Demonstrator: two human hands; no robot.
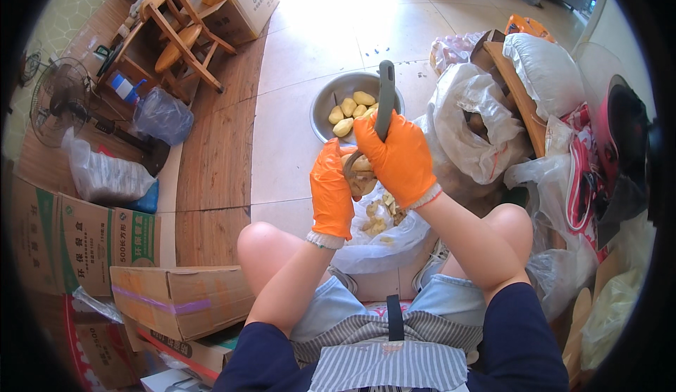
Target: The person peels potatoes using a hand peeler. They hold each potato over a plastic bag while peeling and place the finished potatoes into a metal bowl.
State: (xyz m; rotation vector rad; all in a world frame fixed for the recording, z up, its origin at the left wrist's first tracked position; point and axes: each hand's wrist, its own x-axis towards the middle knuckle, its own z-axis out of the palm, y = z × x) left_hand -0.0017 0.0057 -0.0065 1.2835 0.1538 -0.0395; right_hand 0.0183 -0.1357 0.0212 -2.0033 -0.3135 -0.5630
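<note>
Both of my hands wear orange gloves over knitted cuffs. My left hand (332, 188) is closed around a partly peeled potato (362, 180), seen against the glove's palm. In my right hand (404, 154) is a peeler with a dark green handle (386, 88); its curved head lies against the potato. Beyond the hands stands a round metal bowl (318, 109) holding several peeled yellow potatoes (348, 106), partly covered by my right hand. Below the hands, between my feet, a white plastic bag (369, 254) lines a container and has potato peelings (385, 215) in it.
To the right sits an open white sack (454, 101) with brown potatoes (475, 122) inside, beside a wooden board (520, 101) and a stuffed white bag (544, 70). Cardboard boxes (179, 297) crowd the left. Farther left are a standing fan (63, 101) and a wooden chair (182, 40).
</note>
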